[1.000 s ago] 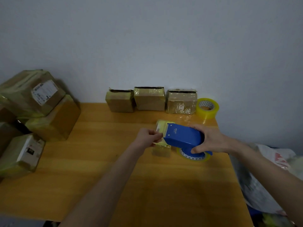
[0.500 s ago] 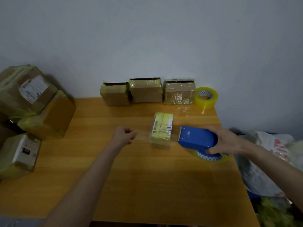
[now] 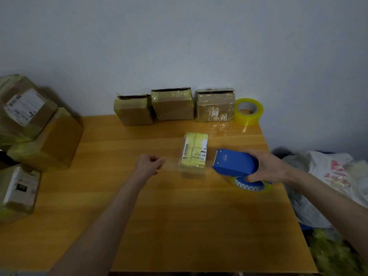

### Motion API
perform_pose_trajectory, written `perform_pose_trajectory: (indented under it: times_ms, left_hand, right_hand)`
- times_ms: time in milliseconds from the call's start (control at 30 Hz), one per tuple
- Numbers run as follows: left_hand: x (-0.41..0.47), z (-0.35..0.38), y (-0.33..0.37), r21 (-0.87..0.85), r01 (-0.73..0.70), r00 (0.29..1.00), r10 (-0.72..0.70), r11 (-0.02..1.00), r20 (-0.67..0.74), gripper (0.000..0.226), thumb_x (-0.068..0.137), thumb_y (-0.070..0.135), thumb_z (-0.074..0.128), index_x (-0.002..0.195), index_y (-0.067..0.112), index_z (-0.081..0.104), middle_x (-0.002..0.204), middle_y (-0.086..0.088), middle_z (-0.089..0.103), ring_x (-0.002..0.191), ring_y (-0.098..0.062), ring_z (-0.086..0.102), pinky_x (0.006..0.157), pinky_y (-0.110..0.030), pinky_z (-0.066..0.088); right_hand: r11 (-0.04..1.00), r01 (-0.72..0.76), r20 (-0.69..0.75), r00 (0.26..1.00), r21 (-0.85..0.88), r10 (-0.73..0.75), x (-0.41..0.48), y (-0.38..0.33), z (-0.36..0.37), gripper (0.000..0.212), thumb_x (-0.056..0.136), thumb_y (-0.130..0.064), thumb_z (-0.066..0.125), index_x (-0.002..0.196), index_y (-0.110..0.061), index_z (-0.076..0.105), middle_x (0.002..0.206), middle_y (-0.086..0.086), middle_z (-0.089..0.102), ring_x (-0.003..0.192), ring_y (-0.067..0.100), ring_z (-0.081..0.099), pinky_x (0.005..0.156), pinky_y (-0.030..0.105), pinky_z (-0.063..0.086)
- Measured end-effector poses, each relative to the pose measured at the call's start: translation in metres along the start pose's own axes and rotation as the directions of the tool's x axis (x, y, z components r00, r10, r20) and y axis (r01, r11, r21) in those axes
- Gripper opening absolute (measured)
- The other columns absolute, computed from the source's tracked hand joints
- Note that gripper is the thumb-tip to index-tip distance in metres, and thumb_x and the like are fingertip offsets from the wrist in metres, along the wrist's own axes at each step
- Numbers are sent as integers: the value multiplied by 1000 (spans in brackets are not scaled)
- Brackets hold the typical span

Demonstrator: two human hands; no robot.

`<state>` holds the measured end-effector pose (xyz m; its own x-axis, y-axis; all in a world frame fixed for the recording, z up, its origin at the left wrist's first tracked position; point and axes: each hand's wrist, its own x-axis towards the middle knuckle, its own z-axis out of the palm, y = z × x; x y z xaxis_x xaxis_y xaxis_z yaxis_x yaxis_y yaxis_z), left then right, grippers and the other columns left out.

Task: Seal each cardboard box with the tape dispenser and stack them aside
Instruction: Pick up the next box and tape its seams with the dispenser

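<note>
Clear tape (image 3: pixel 171 163) runs in a tight span between my two hands, low across the near end of the small box (image 3: pixel 195 151), which sits out in the middle of the desk (image 3: pixel 179 226). My left hand (image 3: pixel 149 165) pinches the free end with its fingers (image 3: pixel 160 160) curled in. My right hand (image 3: pixel 267 167) is wrapped round the blue tape dispenser (image 3: pixel 234 163) just to the right of the box, thumb underneath by the roll. I cannot tell whether the strip is touching the cardboard yet.

The weak point, as I judge it, is that nothing holds the box — both hands are busy with the tape. It looks light, so once the adhesive grabs it, a pull from either side could drag it or tip it up off the desk. If I let the span go slack, it could fold onto itself or stick to the desk beside the box. If my hands are not level, the strip lands crooked and wrinkles. The pinch is a risk too — the end may cling to my fingers when I let go and peel the strip back up. Tearing at the blade needs a twist that could yank the box sideways.
</note>
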<state>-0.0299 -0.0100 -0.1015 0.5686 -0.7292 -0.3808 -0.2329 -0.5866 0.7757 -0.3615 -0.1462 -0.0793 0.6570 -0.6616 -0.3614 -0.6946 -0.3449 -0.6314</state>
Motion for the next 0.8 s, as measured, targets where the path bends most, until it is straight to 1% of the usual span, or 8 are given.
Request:
perform_pose_trajectory:
  times_ms: [167, 367, 433, 533, 633, 667, 733, 800]
  left_hand:
    - [7, 3, -2, 7, 20, 1000, -20, 1000, -3, 21, 92, 19, 64, 73, 9, 59, 67, -3, 57, 65, -13, 52, 56, -22, 45]
    - [14, 25, -10, 49, 62, 998, -62, 997, -7, 23, 91, 21, 63, 70, 12, 58, 66, -3, 57, 65, -16, 53, 57, -26, 46]
    - [15, 35, -15, 109, 53, 999, -52, 993, -8, 22, 92, 22, 62, 72, 14, 59, 69, -2, 60, 69, -19, 57, 65, -33, 51]
    - [14, 40, -19, 187, 23, 999, -31, 982, 40, 20, 92, 34, 60, 97, 15, 65, 90, -6, 65, 79, -22, 60, 77, -42, 53]
    - [13, 30, -18, 538, 13, 996, -58, 843, 67, 60, 91, 47, 57, 142, 20, 43, 137, -15, 48, 120, -30, 51, 94, -41, 44]
    - [9, 26, -16, 594, 8, 1000, -13, 805, 4, 63, 92, 46, 56, 145, 20, 37, 142, -14, 43, 124, -31, 48, 95, -40, 43]
    - [-3, 24, -8, 620, -193, 940, 324, 761, -105, 51, 94, 30, 56, 142, 17, 43, 138, -10, 47, 117, -28, 53, 89, -37, 46]
    - [-16, 36, 5, 586, -568, 741, 668, 578, 60, 48, 91, 12, 55, 138, 15, 49, 139, -6, 50, 120, -22, 53, 94, -34, 47]
  right_hand:
    - [996, -34, 25, 999, -77, 36, 8, -4, 6, 74, 72, -21, 79, 134, -32, 41, 112, -5, 59, 100, 17, 61, 87, 42, 53]
    - [968, -69, 62, 994, -241, 86, 16, -4, 15, 79, 73, -30, 76, 139, -32, 32, 102, -10, 55, 90, 15, 57, 72, 31, 51]
    - [965, -75, 70, 993, -250, 96, 18, -3, 20, 81, 73, -32, 76, 140, -34, 30, 100, -11, 55, 87, 14, 56, 64, 26, 45]
    - [965, -75, 68, 993, -250, 94, 22, -3, 24, 81, 72, -33, 75, 139, -35, 31, 100, -11, 55, 86, 15, 56, 67, 30, 48]
    - [972, -63, 59, 995, -226, 79, 26, -3, 25, 79, 71, -31, 76, 137, -34, 33, 100, -11, 54, 87, 14, 56, 65, 28, 46]
    - [973, -52, 62, 996, -226, 68, 27, -2, 26, 79, 71, -30, 76, 137, -33, 33, 100, -11, 54, 87, 14, 55, 63, 26, 44]
    - [974, -44, 57, 997, -224, 58, 27, 0, 26, 79, 71, -30, 77, 137, -32, 34, 102, -10, 55, 87, 14, 56, 62, 24, 42]
    - [975, -36, 56, 997, -219, 49, 27, 2, 26, 78, 71, -31, 77, 136, -33, 34, 104, -9, 56, 89, 15, 56, 63, 25, 44]
